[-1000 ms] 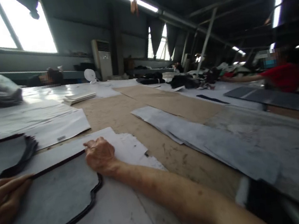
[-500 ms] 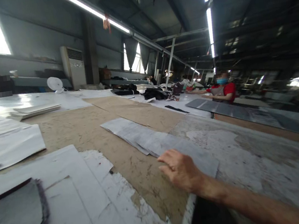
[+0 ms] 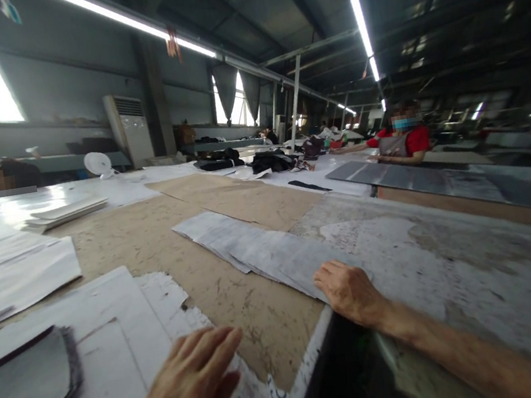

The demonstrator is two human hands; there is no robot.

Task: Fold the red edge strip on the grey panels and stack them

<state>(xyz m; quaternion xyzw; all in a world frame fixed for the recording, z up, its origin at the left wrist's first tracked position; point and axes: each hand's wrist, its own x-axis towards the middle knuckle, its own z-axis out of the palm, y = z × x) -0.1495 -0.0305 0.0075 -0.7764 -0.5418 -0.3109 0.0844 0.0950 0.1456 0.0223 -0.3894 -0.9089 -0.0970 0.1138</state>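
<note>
My left hand [image 3: 189, 390] lies flat with fingers stretched out on torn white paper [image 3: 161, 301] near the table's front edge. My right hand [image 3: 349, 293] rests palm down on the near end of a long grey fabric strip [image 3: 258, 250], fingers curled over it at the table edge. A stack of grey cut fabric pieces with dark edges [image 3: 19, 389] lies at the lower left, apart from both hands.
The brown table top [image 3: 150, 229] stretches far back. White paper sheets [image 3: 13, 283] and a paper stack [image 3: 65, 212] lie at the left. A dark gap [image 3: 351, 372] opens below the table edge. A person in red [image 3: 403, 138] works at the far right; another sits far left.
The view swung right. My right hand left the grey cut pieces and came down on the grey strip's end. My left hand came into view, flat on the paper.
</note>
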